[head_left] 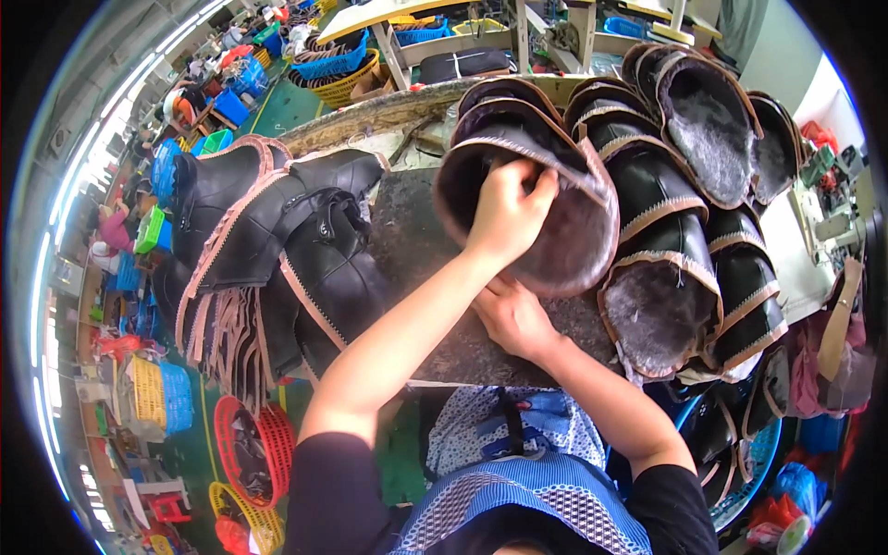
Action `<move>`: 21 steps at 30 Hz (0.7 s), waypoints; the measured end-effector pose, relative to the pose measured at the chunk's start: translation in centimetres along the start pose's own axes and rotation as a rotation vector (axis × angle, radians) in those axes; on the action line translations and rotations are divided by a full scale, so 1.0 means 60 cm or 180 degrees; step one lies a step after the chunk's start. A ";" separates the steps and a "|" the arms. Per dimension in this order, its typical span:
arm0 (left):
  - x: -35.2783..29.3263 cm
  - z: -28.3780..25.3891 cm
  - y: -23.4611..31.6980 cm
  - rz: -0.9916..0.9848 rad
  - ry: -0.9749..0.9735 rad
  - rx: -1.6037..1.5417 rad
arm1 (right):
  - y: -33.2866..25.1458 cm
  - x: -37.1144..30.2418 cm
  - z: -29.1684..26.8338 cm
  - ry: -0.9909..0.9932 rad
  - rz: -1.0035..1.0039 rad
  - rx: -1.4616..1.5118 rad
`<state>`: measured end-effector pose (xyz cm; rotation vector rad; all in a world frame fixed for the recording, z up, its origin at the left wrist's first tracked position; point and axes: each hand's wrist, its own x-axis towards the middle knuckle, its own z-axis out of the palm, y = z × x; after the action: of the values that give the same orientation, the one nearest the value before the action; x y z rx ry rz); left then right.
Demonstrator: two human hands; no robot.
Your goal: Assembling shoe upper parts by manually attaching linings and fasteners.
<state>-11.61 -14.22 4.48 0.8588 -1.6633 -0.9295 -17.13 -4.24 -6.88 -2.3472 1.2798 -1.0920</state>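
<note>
A black boot upper (pixel 575 242) with a grey fur lining and a pinkish-tan stitched edge is tilted toward me over the bench. My left hand (pixel 509 211) reaches into its opening, fingers curled and closed on the lining near the side edge. Below it, my right hand (pixel 518 316) is closed at the upper's lower edge, its fingertips partly hidden beneath. Just right of the held one, more fur-lined uppers (pixel 659 301) overlap in rows. On the left side of the bench lies a pile of flat black uppers (pixel 242 227) with the same trim, strips hanging off the front.
The dark worn bench top (pixel 407 231) shows between the piles. A blue basket (pixel 763 453) of uppers stands at lower right. Red (pixel 268 453) and yellow (pixel 264 518) baskets sit on the green floor at left. A sewing machine (pixel 837 222) and another person's arm (pixel 837 314) are at right.
</note>
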 end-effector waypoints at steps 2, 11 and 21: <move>0.060 0.022 -0.065 0.0857 0.0453 0.0330 | -0.042 0.027 -0.033 -0.0044 -0.0228 0.0383; 0.019 0.026 -0.062 0.0120 -0.0813 0.0631 | -0.045 0.028 -0.043 0.0405 -0.0176 -0.0484; -0.134 -0.599 0.021 -0.0969 0.1307 0.5265 | -0.057 0.051 -0.055 0.0125 -0.0416 -0.0723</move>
<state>24.87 -12.83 9.44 2.1879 -1.6987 0.7179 -16.39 -4.30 -1.27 -2.6208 1.3444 -1.0865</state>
